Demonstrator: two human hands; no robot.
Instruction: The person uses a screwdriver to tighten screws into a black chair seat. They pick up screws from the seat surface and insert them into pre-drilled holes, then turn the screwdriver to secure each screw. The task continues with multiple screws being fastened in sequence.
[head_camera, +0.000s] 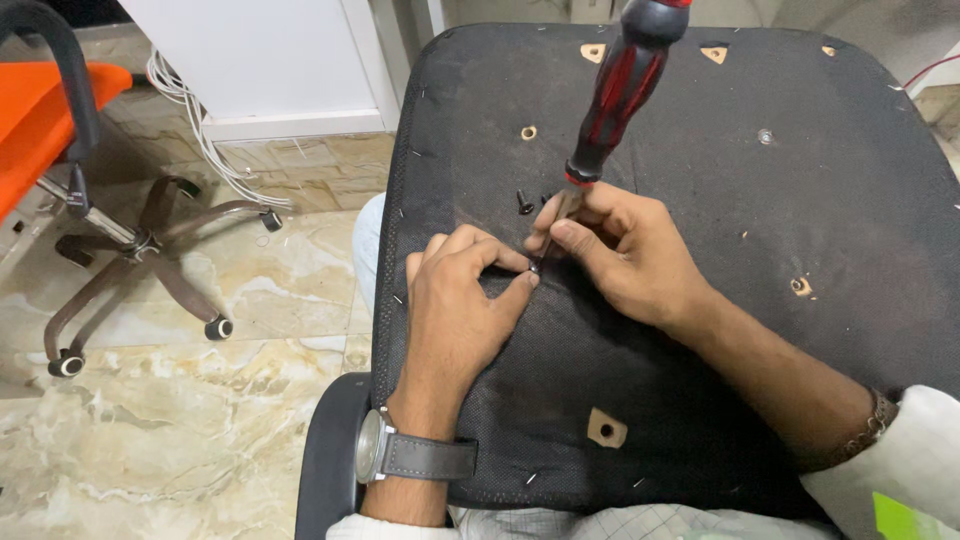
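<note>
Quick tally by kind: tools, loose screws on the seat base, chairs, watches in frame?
Screwdriver: 1, shaft pinched by the right hand, left hand at its tip
Loose screws: 2, the second partly hidden by the shaft
Chairs: 2, black seat base and orange chair
Watch: 1
Total: 6

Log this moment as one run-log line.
left hand: pinching at screwdriver tip | right hand: gripping screwdriver shaft | surface: chair seat underside | loose screw nearby

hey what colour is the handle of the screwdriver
Red with black stripes and a black top, seen clearest in the head view on the screwdriver handle.
</note>
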